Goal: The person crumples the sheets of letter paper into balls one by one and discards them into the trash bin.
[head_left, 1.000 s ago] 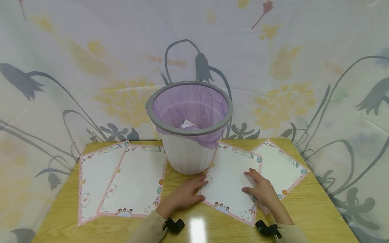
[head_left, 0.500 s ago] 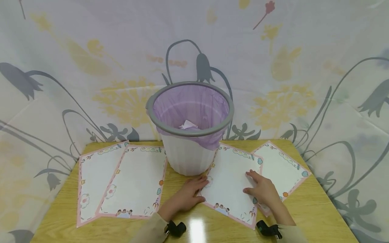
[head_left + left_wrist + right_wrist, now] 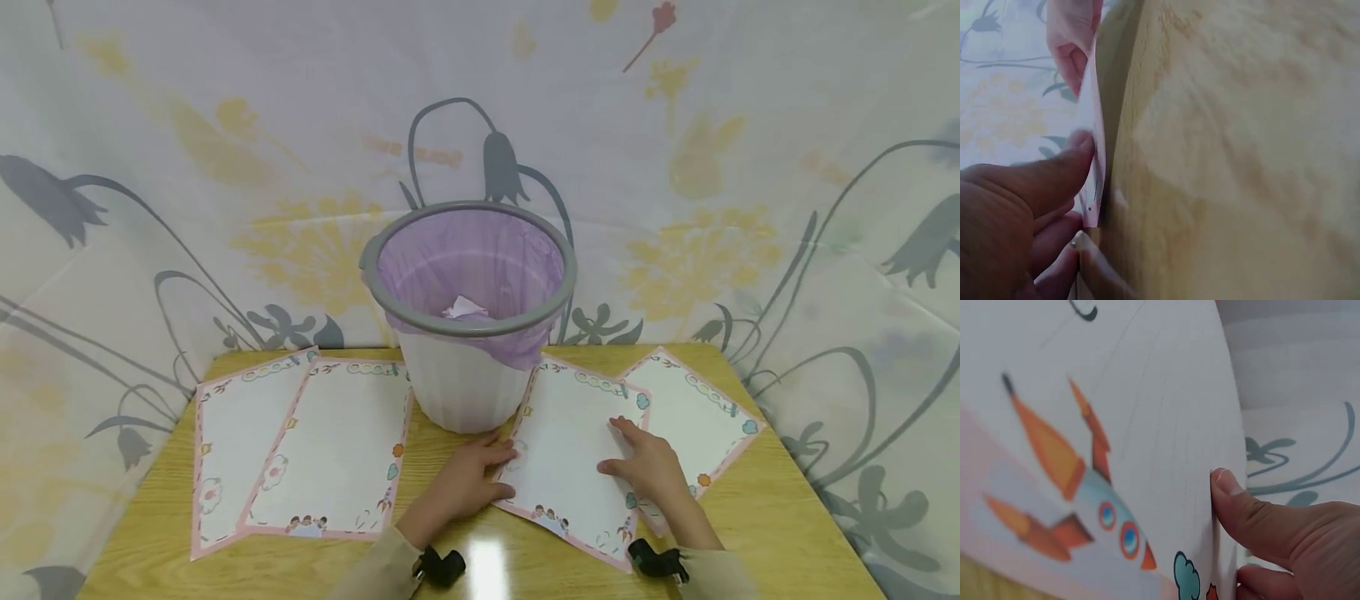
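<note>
In the head view a white sheet of paper (image 3: 570,450) with a pink printed border lies right of the bin, its near edge lifted slightly off the table. My left hand (image 3: 468,479) pinches its left edge; the thumb (image 3: 1075,153) shows against the paper in the left wrist view. At the right edge my right hand (image 3: 648,467) grips the same sheet. Its thumb (image 3: 1238,503) presses the printed face in the right wrist view, with the other fingers partly hidden behind the paper. Partly under this sheet lies a second bordered sheet (image 3: 686,417).
A white bin (image 3: 461,387) with a grey rim and purple liner stands at the back middle, white paper (image 3: 465,306) inside. Two overlapping bordered sheets (image 3: 330,450) (image 3: 240,442) lie left on the wooden table (image 3: 765,517). A flower-patterned cloth (image 3: 300,100) hangs behind.
The near edge of the held sheet has risen a little from the table. Both hands keep nearly the same places; the left has shifted slightly right.
</note>
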Demonstrator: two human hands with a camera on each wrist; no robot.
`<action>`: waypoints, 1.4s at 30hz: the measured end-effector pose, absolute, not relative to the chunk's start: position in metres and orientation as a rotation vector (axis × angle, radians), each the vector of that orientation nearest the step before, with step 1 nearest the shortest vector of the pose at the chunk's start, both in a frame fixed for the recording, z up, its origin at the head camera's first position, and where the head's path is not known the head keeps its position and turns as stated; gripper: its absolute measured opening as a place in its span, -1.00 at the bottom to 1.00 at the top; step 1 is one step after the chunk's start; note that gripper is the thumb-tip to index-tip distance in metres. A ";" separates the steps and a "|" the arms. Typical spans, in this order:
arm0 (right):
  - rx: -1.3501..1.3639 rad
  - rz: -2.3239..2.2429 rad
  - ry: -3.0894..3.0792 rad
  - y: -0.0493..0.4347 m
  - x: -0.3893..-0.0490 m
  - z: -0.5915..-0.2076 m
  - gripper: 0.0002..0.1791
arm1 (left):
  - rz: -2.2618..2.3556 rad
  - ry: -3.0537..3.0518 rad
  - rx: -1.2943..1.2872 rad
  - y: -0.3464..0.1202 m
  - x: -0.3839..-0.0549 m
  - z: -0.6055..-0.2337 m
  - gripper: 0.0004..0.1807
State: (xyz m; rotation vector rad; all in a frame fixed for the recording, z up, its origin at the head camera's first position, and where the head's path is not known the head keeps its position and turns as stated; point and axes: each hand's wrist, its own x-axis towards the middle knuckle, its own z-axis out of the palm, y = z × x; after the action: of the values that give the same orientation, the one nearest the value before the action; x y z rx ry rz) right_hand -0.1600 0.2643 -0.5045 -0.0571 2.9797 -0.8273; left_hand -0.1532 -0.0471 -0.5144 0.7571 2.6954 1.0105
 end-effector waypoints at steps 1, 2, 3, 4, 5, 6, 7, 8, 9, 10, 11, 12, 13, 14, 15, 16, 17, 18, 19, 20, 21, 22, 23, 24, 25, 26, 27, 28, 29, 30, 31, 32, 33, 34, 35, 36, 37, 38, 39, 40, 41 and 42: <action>-0.044 -0.818 2.989 0.264 -0.160 -0.505 -0.09 | 0.990 2.704 0.749 -0.047 -0.153 -0.514 -0.38; -0.028 -0.808 2.993 0.263 -0.160 -0.505 -0.08 | 0.978 2.710 0.745 -0.046 -0.153 -0.514 -0.34; -0.007 -0.808 2.992 0.261 -0.159 -0.504 -0.08 | 0.967 2.717 0.743 -0.046 -0.152 -0.514 -0.32; 0.007 -0.811 2.987 0.260 -0.159 -0.504 -0.07 | 0.965 2.722 0.738 -0.045 -0.152 -0.514 -0.30; 0.024 -0.814 2.982 0.259 -0.159 -0.504 -0.07 | 0.967 2.726 0.732 -0.045 -0.152 -0.514 -0.30; 0.033 -0.815 2.977 0.258 -0.159 -0.503 -0.08 | 0.972 2.730 0.727 -0.044 -0.151 -0.514 -0.30; 0.043 -0.812 2.975 0.257 -0.158 -0.503 -0.10 | 0.975 2.734 0.723 -0.044 -0.151 -0.514 -0.30; 0.046 -0.809 2.980 0.256 -0.158 -0.503 -0.13 | 0.977 2.737 0.720 -0.043 -0.151 -0.514 -0.30; 0.046 -0.803 2.989 0.256 -0.157 -0.502 -0.17 | 0.977 2.740 0.716 -0.042 -0.150 -0.514 -0.30; 0.044 -0.796 2.999 0.255 -0.157 -0.502 -0.20 | 0.974 2.743 0.712 -0.042 -0.150 -0.513 -0.30; 0.042 -0.791 3.010 0.255 -0.156 -0.502 -0.24 | 0.972 2.744 0.710 -0.041 -0.150 -0.513 -0.29; 0.041 -0.800 3.020 0.255 -0.155 -0.502 -0.29 | 0.972 2.742 0.706 -0.041 -0.149 -0.513 -0.29; 0.040 -0.809 3.031 0.255 -0.154 -0.502 -0.34 | 0.967 2.743 0.704 -0.040 -0.149 -0.513 -0.28; 0.041 -0.834 3.035 0.254 -0.153 -0.503 -0.38 | 0.965 2.744 0.705 -0.040 -0.148 -0.512 -0.27; 0.047 -0.862 3.036 0.253 -0.152 -0.503 -0.43 | 0.961 2.747 0.706 -0.040 -0.148 -0.512 -0.26; 0.046 -0.897 3.043 0.253 -0.151 -0.503 -0.48 | 0.953 2.754 0.713 -0.039 -0.148 -0.513 -0.25; 0.051 -0.938 3.048 0.252 -0.151 -0.503 -0.52 | 0.948 2.759 0.723 -0.039 -0.148 -0.512 -0.24; 0.066 -0.988 3.049 0.251 -0.150 -0.502 -0.57 | 0.938 2.765 0.737 -0.039 -0.148 -0.513 -0.23; 0.086 -1.039 3.043 0.251 -0.149 -0.502 -0.61 | 0.924 2.772 0.755 -0.039 -0.148 -0.513 -0.22; 0.111 -1.090 3.040 0.251 -0.149 -0.501 -0.65 | 0.916 2.776 0.771 -0.039 -0.149 -0.514 -0.22; 0.137 -1.135 3.040 0.251 -0.149 -0.500 -0.69 | 0.908 2.782 0.787 -0.038 -0.149 -0.514 -0.21; 0.158 -1.179 3.043 0.251 -0.149 -0.499 -0.72 | 0.908 2.788 0.798 -0.038 -0.149 -0.515 -0.21; 0.182 -1.215 3.045 0.250 -0.149 -0.498 -0.74 | 0.926 2.787 0.795 -0.038 -0.149 -0.516 -0.22; 0.205 -1.241 3.058 0.250 -0.150 -0.498 -0.76 | 0.958 2.788 0.791 -0.038 -0.150 -0.517 -0.24; 0.221 -1.253 3.082 0.250 -0.150 -0.497 -0.78 | 0.996 2.793 0.780 -0.038 -0.150 -0.519 -0.28; 0.236 -1.252 3.117 0.250 -0.150 -0.496 -0.79 | 1.051 2.795 0.767 -0.038 -0.151 -0.521 -0.32; 0.247 -1.253 3.149 0.250 -0.150 -0.495 -0.81 | 1.121 2.793 0.750 -0.038 -0.151 -0.523 -0.36; 0.257 -1.248 3.185 0.250 -0.150 -0.494 -0.82 | 1.201 2.780 0.724 -0.038 -0.152 -0.525 -0.41; 0.267 -1.239 3.223 0.250 -0.150 -0.492 -0.83 | 1.294 2.751 0.701 -0.038 -0.152 -0.525 -0.46; 0.277 -1.239 3.254 0.250 -0.150 -0.491 -0.83 | 1.378 2.722 0.690 -0.038 -0.152 -0.524 -0.49; 0.281 -1.242 3.280 0.249 -0.150 -0.489 -0.83 | 1.455 2.688 0.679 -0.037 -0.152 -0.523 -0.51; 0.282 -1.252 3.301 0.249 -0.150 -0.488 -0.83 | 1.536 2.644 0.675 -0.037 -0.151 -0.520 -0.53; 0.282 -1.264 3.317 0.248 -0.150 -0.486 -0.83 | 1.601 2.603 0.669 -0.037 -0.151 -0.517 -0.54; 0.275 -1.286 3.328 0.247 -0.149 -0.484 -0.83 | 1.650 2.568 0.662 -0.037 -0.150 -0.513 -0.55; 0.267 -1.315 3.337 0.246 -0.149 -0.483 -0.84 | 1.695 2.534 0.659 -0.036 -0.149 -0.510 -0.56; 0.254 -1.352 3.337 0.244 -0.148 -0.481 -0.84 | 1.733 2.515 0.656 -0.035 -0.149 -0.507 -0.57; 0.248 -1.394 3.325 0.242 -0.148 -0.479 -0.83 | 1.776 2.497 0.653 -0.035 -0.149 -0.504 -0.58; 0.242 -1.434 3.311 0.240 -0.147 -0.477 -0.83 | 1.810 2.489 0.641 -0.034 -0.149 -0.502 -0.59; 0.236 -1.473 3.292 0.238 -0.146 -0.475 -0.83 | 1.844 2.486 0.626 -0.033 -0.148 -0.500 -0.61; 0.223 -1.514 3.271 0.236 -0.145 -0.474 -0.83 | 1.879 2.493 0.613 -0.033 -0.149 -0.498 -0.62; 0.211 -1.545 3.251 0.234 -0.145 -0.472 -0.81 | 1.915 2.504 0.604 -0.032 -0.149 -0.497 -0.63; 0.194 -1.564 3.232 0.232 -0.144 -0.471 -0.80 | 1.946 2.528 0.599 -0.032 -0.149 -0.496 -0.64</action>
State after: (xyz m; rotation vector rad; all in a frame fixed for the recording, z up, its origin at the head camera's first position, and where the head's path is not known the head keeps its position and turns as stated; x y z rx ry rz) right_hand -0.1435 0.2321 -0.4709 0.1942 3.2322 -1.5639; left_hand -0.1488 -0.0323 -0.4960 0.5992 2.5280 1.9459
